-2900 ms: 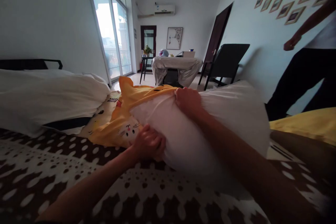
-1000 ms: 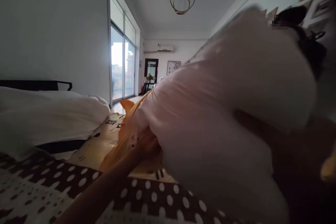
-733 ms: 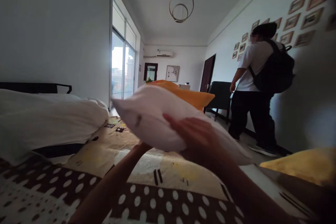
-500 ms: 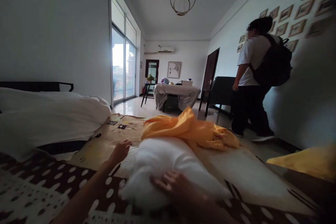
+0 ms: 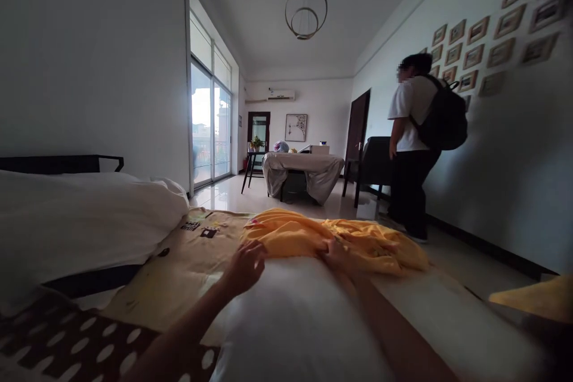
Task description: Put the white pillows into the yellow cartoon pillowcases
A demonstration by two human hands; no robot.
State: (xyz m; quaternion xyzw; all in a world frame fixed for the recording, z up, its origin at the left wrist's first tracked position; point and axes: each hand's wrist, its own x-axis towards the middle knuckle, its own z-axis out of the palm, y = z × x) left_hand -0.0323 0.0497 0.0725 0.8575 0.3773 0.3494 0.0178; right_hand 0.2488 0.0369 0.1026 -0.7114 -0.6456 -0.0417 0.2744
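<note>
Pillow (image 5: 304,322) lies at 6 o'clock, long axis running 6 to 12. Yellow case (image 5: 331,242) bunched at its far end, 12 o'clock. Left hand (image 5: 244,264) and right hand (image 5: 335,252) both pinch the case edge, equally near.

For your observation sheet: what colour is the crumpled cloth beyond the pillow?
Yellow-orange cloth, clearest in the head view.
</note>
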